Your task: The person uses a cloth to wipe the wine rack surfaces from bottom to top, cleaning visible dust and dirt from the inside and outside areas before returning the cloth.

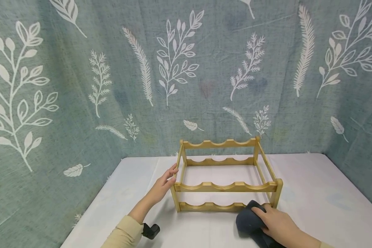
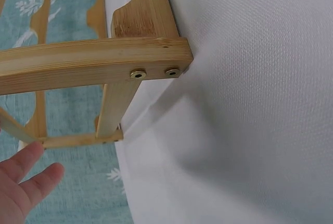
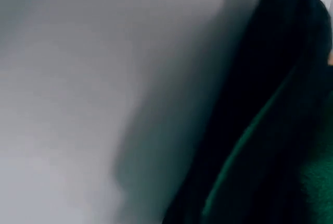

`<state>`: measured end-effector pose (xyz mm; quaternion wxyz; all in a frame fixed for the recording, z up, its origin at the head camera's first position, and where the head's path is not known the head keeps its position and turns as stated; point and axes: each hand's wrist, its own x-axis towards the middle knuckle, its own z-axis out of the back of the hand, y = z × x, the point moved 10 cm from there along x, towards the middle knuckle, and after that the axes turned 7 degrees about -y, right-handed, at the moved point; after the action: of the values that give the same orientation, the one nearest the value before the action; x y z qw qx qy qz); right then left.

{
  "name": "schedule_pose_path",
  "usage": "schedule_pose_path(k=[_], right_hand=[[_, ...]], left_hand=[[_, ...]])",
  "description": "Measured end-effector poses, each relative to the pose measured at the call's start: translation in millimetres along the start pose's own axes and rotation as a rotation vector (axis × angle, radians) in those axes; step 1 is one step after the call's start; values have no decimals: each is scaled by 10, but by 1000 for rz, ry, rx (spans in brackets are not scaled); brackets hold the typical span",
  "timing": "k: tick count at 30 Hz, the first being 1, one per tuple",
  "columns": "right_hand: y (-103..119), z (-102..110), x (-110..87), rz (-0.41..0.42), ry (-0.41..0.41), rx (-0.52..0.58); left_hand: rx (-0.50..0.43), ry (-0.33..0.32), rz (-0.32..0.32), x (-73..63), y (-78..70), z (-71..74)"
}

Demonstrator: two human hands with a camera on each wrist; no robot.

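A light wooden rack with scalloped bars stands on the white table. My left hand touches the rack's left side rail with its fingers fairly straight. In the left wrist view, the fingers are spread beside the rack's end frame, which carries two brass-coloured bolts. At the rack's front right corner, my right hand grips a bunched dark navy cloth. That cloth hangs in dark folds in the right wrist view, with most of the hand hidden.
The white tabletop extends around the rack. Behind and at both sides hangs a grey-green curtain with white leaf prints. A small black device sits at my left wrist, by the beige sleeve.
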<state>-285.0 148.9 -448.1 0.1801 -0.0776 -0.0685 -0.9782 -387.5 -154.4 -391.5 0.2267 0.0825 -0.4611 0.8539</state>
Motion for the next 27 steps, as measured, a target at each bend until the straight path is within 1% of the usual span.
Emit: schedule_pose_path(k=[2, 5, 8, 10, 12, 15, 17, 18, 20, 23, 27], right_hand=[[-145, -27, -66, -44, 26, 7], [-327, -65, -149, -85, 60, 14], [-447, -78, -214, -83, 68, 23], [-482, -68, -252, -44, 65, 37], [-506, -51, -282, 4, 88, 64], [-572, -44, -318, 63, 151, 111], [-631, -37, -337, 80, 183, 151], [-660, -39, -344, 82, 188, 166], [-682, -16, -358, 117, 171, 185], [-704, 73, -358, 138, 114, 169], [-706, 318, -346, 169, 4, 112]], left_hand=[[9, 4, 0, 2, 11, -8], [12, 9, 5, 6, -4, -15], [8, 26, 14, -17, -158, -2], [7, 39, 28, -41, -260, 7], [-1, 37, 36, -53, -232, 2], [-17, 17, 30, -46, -77, -17], [-23, 0, 22, -35, 29, -23], [-23, -3, 17, -36, 24, -19], [-19, -11, 13, -32, 14, -8], [-24, -11, 5, -24, 2, -9], [-26, -9, -16, -8, -7, -15]])
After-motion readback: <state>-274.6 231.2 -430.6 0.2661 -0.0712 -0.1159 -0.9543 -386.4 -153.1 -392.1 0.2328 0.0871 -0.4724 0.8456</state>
